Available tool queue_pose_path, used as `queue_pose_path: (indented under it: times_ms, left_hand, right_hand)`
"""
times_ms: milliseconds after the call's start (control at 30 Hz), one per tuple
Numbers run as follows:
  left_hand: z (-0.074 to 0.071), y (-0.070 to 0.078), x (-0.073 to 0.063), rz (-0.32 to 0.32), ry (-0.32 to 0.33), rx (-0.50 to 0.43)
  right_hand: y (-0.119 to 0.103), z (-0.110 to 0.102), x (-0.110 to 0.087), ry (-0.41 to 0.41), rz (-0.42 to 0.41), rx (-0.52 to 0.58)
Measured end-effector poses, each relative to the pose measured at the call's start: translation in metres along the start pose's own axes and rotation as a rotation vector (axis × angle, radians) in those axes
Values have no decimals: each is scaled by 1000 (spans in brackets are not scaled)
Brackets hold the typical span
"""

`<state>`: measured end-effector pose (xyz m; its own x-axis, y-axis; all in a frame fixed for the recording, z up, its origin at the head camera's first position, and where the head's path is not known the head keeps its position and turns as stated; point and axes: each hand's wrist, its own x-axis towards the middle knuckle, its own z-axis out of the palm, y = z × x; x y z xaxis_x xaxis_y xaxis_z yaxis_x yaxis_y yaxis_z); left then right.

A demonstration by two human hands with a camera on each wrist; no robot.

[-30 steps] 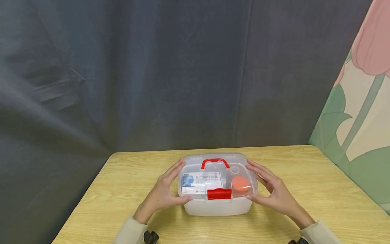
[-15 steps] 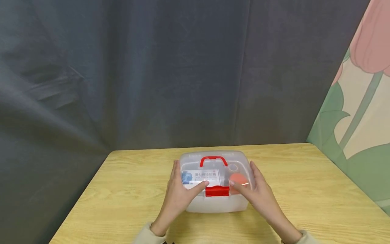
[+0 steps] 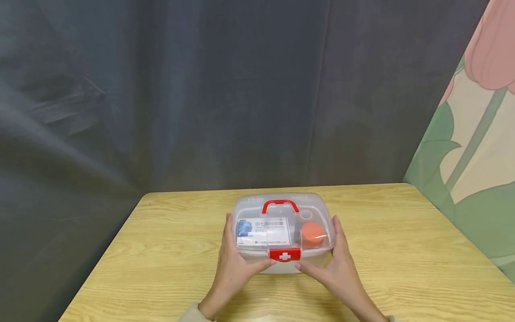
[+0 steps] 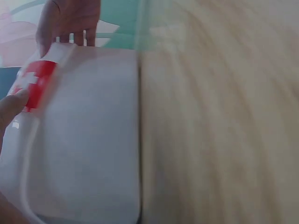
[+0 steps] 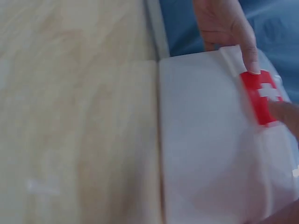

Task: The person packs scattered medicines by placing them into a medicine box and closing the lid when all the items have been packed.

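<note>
A clear plastic first-aid box (image 3: 283, 268) stands on the table, lid down. My left hand (image 3: 233, 268) grips its left side, fingers along the lid's edge and thumb at the latch's lower left. From the other side my right hand (image 3: 339, 268) holds it the same way, thumb just below the latch's right end. The red latch (image 3: 284, 255) is folded down, its white cross facing me. In the left wrist view a thumb (image 4: 13, 108) touches the latch (image 4: 41, 84). Through the lid show a white medicine carton (image 3: 265, 230) and an orange cap (image 3: 313, 233).
A red carrying handle (image 3: 280, 202) stands up on the lid. The wooden table (image 3: 161, 241) ends at a dark curtain (image 3: 233, 98) behind. On the right is a wall (image 3: 474, 179) painted with tulips.
Both hands have moved inward, thumbs passing from the box's front corners over the lid to the latch. The latch has swung down, showing its cross.
</note>
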<state>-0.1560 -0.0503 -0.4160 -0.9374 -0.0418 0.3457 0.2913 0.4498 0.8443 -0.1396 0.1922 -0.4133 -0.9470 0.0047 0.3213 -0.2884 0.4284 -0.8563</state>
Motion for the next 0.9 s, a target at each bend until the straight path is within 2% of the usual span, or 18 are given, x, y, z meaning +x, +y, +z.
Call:
queue_pose_path:
  times_ms: [167,333,767,900]
  left_hand:
    - [5,-4,-1,42,24,-12]
    - [7,-2,-3,34,23,-8]
    - [7,4,-2,31,50,-8]
    - [6,3,-5,16,55,-7]
  right_hand:
    - [8,6,-1,82,-3,-43]
    - [11,7,-4,134,-23,-90]
    - [9,10,-5,208,-63,-148]
    - [9,13,-7,209,-45,-160]
